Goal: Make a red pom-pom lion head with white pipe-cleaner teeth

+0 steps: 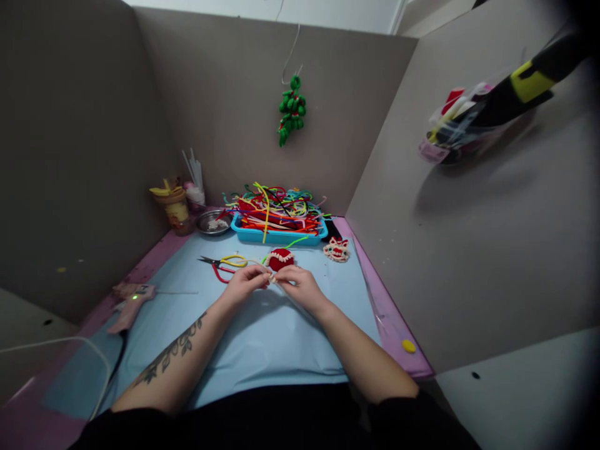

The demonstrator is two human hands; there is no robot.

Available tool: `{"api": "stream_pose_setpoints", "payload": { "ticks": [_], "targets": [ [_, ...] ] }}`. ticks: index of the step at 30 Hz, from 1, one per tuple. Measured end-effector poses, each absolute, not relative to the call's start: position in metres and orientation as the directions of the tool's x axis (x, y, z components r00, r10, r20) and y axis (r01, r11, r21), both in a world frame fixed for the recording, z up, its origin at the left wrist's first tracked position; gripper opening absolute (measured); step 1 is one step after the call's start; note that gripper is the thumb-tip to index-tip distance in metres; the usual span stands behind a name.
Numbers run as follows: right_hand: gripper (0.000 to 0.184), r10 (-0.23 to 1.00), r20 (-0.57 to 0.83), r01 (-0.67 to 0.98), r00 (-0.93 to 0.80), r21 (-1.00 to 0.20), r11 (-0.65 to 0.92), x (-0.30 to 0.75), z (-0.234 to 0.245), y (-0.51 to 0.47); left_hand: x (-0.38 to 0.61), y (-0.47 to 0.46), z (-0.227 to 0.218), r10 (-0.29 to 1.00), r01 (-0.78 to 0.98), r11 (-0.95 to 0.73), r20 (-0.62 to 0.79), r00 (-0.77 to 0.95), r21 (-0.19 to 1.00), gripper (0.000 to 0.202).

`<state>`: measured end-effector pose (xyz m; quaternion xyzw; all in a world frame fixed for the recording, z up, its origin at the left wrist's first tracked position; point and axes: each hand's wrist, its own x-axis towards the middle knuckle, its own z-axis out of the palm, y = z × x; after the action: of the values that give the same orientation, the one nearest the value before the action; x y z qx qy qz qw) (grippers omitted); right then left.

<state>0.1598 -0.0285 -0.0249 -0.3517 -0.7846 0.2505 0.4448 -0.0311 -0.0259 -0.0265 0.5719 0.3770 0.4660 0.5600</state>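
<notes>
My left hand (246,281) and my right hand (297,284) meet over the light blue mat (262,337), fingers pinched together on a thin pale pipe cleaner (273,279) between them. Just beyond the fingertips lies a red fuzzy piece with white trim (281,257). Scissors with red and yellow handles (220,264) lie to the left of my left hand. A small red and white pipe-cleaner figure (336,249) sits to the right.
A blue tray (276,235) heaped with coloured pipe cleaners stands at the back. A metal dish (214,222) and cups (175,206) stand back left. A glue gun (131,300) lies left with its cord. A green ornament (292,109) hangs on the cardboard wall.
</notes>
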Motion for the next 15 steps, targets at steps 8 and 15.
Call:
{"api": "stream_pose_setpoints", "payload": {
  "ticks": [8,15],
  "targets": [
    [0.019,0.886,0.253,0.078,-0.388,-0.949,0.305,0.157,-0.025,-0.031,-0.031,-0.022,-0.026,0.949,-0.034,-0.195,0.198,0.244,0.98,0.022],
    [0.017,0.917,0.304,0.362,-0.257,-0.85,0.383,0.15,-0.011,-0.041,-0.03,-0.025,-0.023,0.951,-0.079,-0.168,0.182,0.248,0.983,0.029]
  ]
}}
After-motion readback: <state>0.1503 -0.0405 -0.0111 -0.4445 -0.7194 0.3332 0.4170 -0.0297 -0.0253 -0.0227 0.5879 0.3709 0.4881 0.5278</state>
